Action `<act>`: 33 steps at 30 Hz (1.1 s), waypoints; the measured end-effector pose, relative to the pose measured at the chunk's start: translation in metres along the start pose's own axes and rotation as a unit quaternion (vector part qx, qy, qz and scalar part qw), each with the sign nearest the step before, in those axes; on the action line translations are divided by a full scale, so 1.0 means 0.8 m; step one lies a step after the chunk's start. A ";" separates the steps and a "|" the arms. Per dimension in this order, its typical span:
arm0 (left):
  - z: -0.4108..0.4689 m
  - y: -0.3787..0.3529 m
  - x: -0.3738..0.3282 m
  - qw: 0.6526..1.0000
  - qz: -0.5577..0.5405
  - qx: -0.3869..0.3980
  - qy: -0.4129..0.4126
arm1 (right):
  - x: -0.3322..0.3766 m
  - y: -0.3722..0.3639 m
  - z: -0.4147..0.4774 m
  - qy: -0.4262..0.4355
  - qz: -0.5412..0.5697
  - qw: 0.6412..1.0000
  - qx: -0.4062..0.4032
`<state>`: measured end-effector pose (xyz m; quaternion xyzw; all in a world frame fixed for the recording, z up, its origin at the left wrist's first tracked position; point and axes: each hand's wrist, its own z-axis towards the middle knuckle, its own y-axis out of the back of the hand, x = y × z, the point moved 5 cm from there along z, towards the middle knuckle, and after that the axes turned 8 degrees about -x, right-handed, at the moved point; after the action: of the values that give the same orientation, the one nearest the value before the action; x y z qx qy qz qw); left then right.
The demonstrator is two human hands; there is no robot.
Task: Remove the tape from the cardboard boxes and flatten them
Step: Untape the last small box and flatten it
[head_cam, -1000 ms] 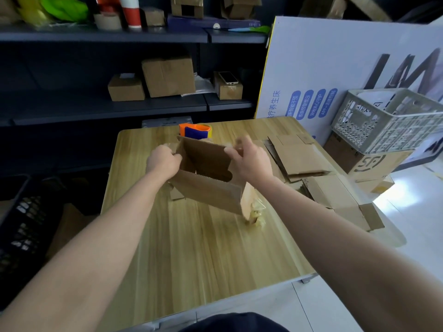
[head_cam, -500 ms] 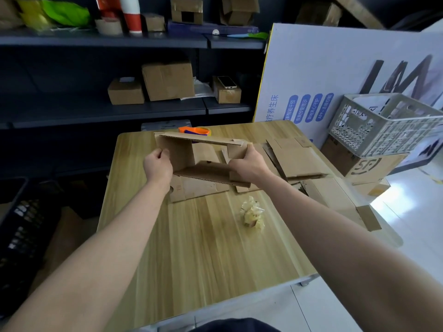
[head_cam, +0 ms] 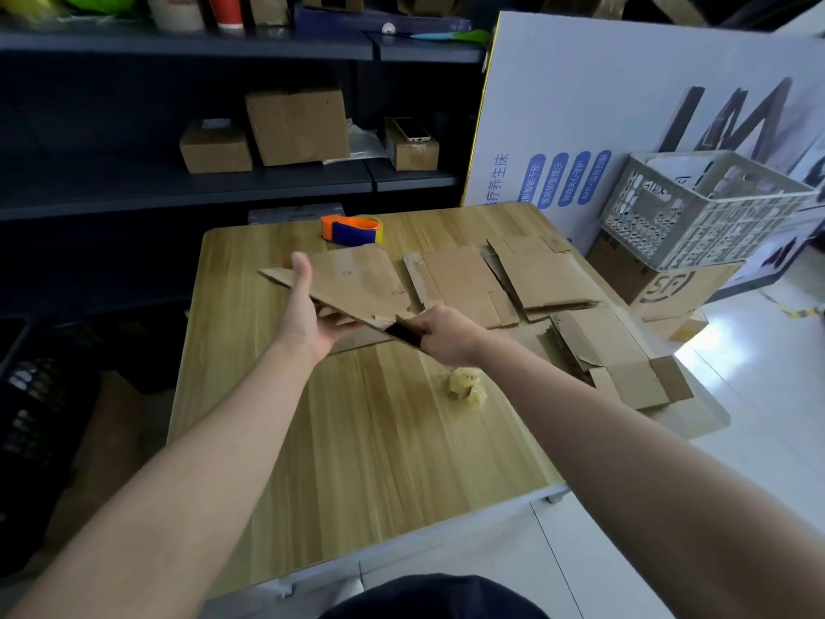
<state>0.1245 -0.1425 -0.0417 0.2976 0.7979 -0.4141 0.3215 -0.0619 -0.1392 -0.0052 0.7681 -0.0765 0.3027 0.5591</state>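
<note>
Head view: a person stands at a wooden surface (head_cam: 357, 440) and holds a flattened box (head_cam: 357, 283) just above it, tilted so that its far left corner sits higher than its near right one. The left hand (head_cam: 308, 314) grips the box's left edge, thumb laid across the top face and fingers tucked under it. The right hand (head_cam: 446, 335) is curled tight around the box's near right corner, knuckles up; a dark patch shows at the edge just beside those fingers, and I cannot tell what it is.

Just beyond the box, an orange and blue tape dispenser (head_cam: 352, 230) rests on the surface. To the right of the box, more flat cardboard pieces (head_cam: 535, 279) lie overlapping on the surface, some reaching past its right edge. Nearer the person than the box, below the right hand, lies a crumpled wad of tape (head_cam: 464, 384). Well to the right of the box, a white plastic crate (head_cam: 701, 207) sits on a printed carton (head_cam: 669, 288) in front of a white board (head_cam: 625, 105). Behind the box, dark shelves (head_cam: 223, 185) carry several closed cartons.
</note>
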 end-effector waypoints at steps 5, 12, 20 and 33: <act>0.024 0.052 0.013 0.980 0.081 -0.181 0.034 | 0.007 -0.035 -0.003 0.024 0.013 0.998 0.064; 0.024 0.104 0.022 0.973 0.166 -0.137 0.089 | -0.039 -0.028 0.018 -0.130 0.056 0.987 -0.072; 0.035 0.134 0.043 0.958 0.227 -0.155 0.078 | -0.072 -0.066 0.018 -0.246 0.135 0.959 -0.041; 0.065 0.113 0.003 0.946 0.282 -0.157 -0.018 | -0.062 -0.028 0.038 -0.244 0.179 0.947 -0.103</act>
<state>0.2037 -0.1428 -0.1092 0.4487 0.7303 -0.1817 0.4820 -0.0803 -0.1695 -0.0566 0.7301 -0.3780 0.1916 0.5361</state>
